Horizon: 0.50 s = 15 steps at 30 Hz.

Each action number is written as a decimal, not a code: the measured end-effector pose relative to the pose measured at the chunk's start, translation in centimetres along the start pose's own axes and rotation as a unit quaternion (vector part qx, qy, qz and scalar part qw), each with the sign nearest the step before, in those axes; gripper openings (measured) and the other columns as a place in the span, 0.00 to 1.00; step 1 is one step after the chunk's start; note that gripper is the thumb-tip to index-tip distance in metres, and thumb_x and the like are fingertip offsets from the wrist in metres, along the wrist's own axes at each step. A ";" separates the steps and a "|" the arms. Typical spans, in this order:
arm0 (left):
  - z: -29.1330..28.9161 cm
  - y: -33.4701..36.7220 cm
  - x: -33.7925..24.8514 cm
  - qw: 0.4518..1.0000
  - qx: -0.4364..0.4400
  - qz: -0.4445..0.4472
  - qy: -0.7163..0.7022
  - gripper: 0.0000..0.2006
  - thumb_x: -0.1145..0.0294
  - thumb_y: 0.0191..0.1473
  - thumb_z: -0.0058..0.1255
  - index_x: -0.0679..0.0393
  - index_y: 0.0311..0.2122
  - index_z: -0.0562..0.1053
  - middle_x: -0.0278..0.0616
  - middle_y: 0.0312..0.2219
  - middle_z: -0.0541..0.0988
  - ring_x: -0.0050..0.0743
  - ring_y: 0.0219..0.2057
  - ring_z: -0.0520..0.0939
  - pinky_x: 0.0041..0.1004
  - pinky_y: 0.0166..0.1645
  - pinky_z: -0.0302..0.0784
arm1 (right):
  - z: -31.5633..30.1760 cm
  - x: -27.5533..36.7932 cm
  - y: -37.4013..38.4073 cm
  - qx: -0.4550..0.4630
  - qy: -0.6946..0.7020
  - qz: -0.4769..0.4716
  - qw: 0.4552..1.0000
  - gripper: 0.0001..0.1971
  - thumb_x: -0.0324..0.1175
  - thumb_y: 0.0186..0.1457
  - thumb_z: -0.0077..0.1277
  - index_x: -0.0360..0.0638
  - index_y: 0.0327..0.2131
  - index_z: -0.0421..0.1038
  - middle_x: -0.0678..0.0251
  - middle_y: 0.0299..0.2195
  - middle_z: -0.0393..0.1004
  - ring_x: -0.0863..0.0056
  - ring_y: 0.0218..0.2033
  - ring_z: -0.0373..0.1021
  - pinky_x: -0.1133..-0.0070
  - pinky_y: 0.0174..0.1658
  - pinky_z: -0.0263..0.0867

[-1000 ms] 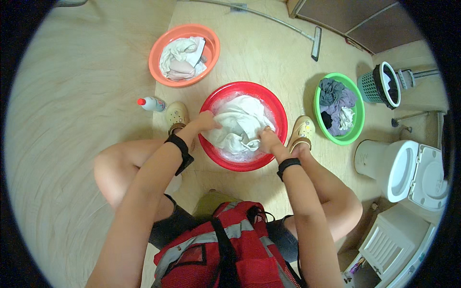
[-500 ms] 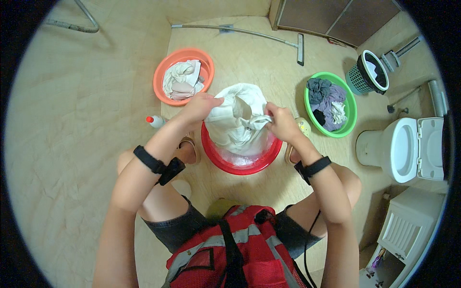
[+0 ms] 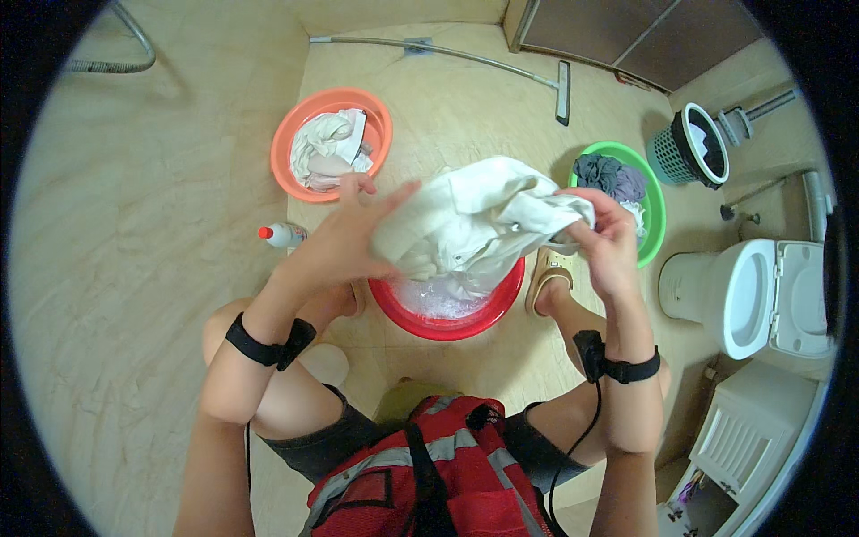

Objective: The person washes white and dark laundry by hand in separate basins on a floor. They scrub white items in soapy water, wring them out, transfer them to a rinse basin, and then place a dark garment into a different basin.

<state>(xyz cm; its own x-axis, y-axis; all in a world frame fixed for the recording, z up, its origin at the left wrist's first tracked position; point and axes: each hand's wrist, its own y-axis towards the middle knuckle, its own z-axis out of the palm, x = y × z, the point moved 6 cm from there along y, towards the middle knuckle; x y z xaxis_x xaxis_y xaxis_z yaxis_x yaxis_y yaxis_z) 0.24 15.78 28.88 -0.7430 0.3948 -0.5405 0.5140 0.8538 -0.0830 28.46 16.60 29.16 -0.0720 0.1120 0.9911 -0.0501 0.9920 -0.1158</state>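
Observation:
A wet-looking white garment (image 3: 474, 210) with small buttons or snaps hangs bunched between my hands; its exact kind is unclear. My right hand (image 3: 610, 240) pinches its right end between thumb and fingers. At the left end, my left hand (image 3: 344, 237) is slightly blurred, its fingers spread apart beside the cloth and perhaps touching it. Underneath is a red basin (image 3: 438, 331) of sudsy water, its far side hidden by the garment, whose lower folds hang over the suds.
An orange basin (image 3: 284, 170) of light clothes sits far left, near a white bottle with a red cap (image 3: 284, 235). A green basin (image 3: 658, 210) holds dark and pale clothes. Farther right are a laundry basket (image 3: 671, 154) and a toilet (image 3: 747, 295). A squeegee (image 3: 563, 94) lies beyond.
The garment has risen and shifted right, its right end pulled outward by my right hand. My left hand has let go of its edge and spread its fingers.

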 end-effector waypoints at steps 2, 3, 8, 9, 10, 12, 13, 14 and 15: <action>0.6 -0.4 0.1 0.999 0.038 0.010 -0.014 0.40 0.73 0.37 0.60 0.37 0.57 0.58 0.51 0.43 0.57 0.45 0.45 0.67 0.31 0.48 0.68 | -1.0 0.1 0.0 -0.027 0.031 0.029 0.999 0.14 0.17 0.45 0.47 0.34 0.38 0.70 0.65 0.34 0.75 0.79 0.34 0.71 0.83 0.40 0.66; 0.8 -0.4 0.1 0.998 0.054 0.002 -0.023 0.38 0.74 0.38 0.58 0.37 0.57 0.59 0.51 0.44 0.58 0.45 0.46 0.66 0.31 0.48 0.68 | -1.3 0.1 0.0 -0.026 0.059 0.042 0.997 0.14 0.18 0.45 0.48 0.35 0.39 0.70 0.65 0.34 0.74 0.79 0.35 0.71 0.82 0.40 0.66; 2.1 -1.5 0.5 0.989 0.043 0.127 0.058 0.34 0.81 0.38 0.53 0.38 0.53 0.65 0.49 0.50 0.56 0.45 0.47 0.67 0.31 0.49 0.68 | -2.0 0.9 -0.1 -0.024 0.125 0.056 0.990 0.14 0.19 0.46 0.48 0.34 0.40 0.69 0.63 0.36 0.74 0.77 0.36 0.71 0.81 0.41 0.66; 2.3 -1.8 0.6 0.987 0.044 0.143 0.052 0.30 0.81 0.41 0.50 0.39 0.52 0.66 0.49 0.50 0.57 0.46 0.48 0.66 0.31 0.48 0.68 | -2.1 1.1 -0.1 -0.017 0.138 0.063 0.988 0.14 0.19 0.46 0.49 0.33 0.40 0.69 0.63 0.36 0.74 0.77 0.36 0.71 0.81 0.41 0.66; 2.5 -2.0 0.7 0.985 0.044 0.158 0.047 0.27 0.81 0.44 0.47 0.40 0.50 0.67 0.48 0.51 0.58 0.47 0.48 0.66 0.31 0.48 0.69 | -2.1 1.0 -0.1 -0.009 0.150 0.069 0.986 0.14 0.19 0.46 0.49 0.33 0.40 0.68 0.63 0.36 0.74 0.77 0.36 0.71 0.81 0.41 0.66; 2.5 -1.7 0.7 0.990 0.010 0.127 0.055 0.26 0.82 0.44 0.46 0.42 0.49 0.68 0.47 0.52 0.58 0.47 0.49 0.66 0.32 0.47 0.69 | -2.4 1.0 0.0 -0.008 0.144 0.052 0.988 0.14 0.20 0.46 0.50 0.32 0.41 0.68 0.61 0.36 0.74 0.76 0.36 0.71 0.80 0.41 0.66; 2.5 -1.5 0.7 0.992 -0.008 0.112 0.058 0.25 0.82 0.44 0.46 0.43 0.49 0.68 0.47 0.52 0.57 0.48 0.50 0.66 0.32 0.47 0.69 | -2.4 1.1 -0.2 -0.008 0.141 0.053 0.989 0.15 0.21 0.46 0.50 0.32 0.41 0.68 0.61 0.36 0.74 0.76 0.36 0.71 0.80 0.41 0.66; 2.5 -1.3 0.7 0.993 -0.012 0.107 0.051 0.28 0.82 0.40 0.48 0.43 0.49 0.69 0.50 0.52 0.57 0.50 0.51 0.65 0.33 0.49 0.68 | -2.3 1.3 -0.1 -0.007 0.139 0.053 0.989 0.15 0.21 0.46 0.50 0.32 0.41 0.68 0.61 0.36 0.74 0.76 0.36 0.71 0.80 0.41 0.66; 2.5 -1.0 0.8 0.994 -0.016 0.103 0.043 0.31 0.83 0.35 0.51 0.43 0.49 0.69 0.53 0.52 0.58 0.51 0.52 0.63 0.34 0.50 0.67 | -2.3 1.5 -0.1 -0.004 0.145 0.049 0.988 0.15 0.20 0.46 0.50 0.32 0.41 0.68 0.61 0.36 0.74 0.76 0.36 0.71 0.80 0.41 0.66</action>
<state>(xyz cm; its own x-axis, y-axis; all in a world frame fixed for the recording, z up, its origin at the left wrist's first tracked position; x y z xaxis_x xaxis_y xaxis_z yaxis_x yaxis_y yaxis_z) 0.22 14.37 26.44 -0.6574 0.5888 -0.4703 0.6462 0.7615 0.0501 30.68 16.77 30.86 0.2119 0.2183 0.9526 -0.0486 0.9759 -0.2129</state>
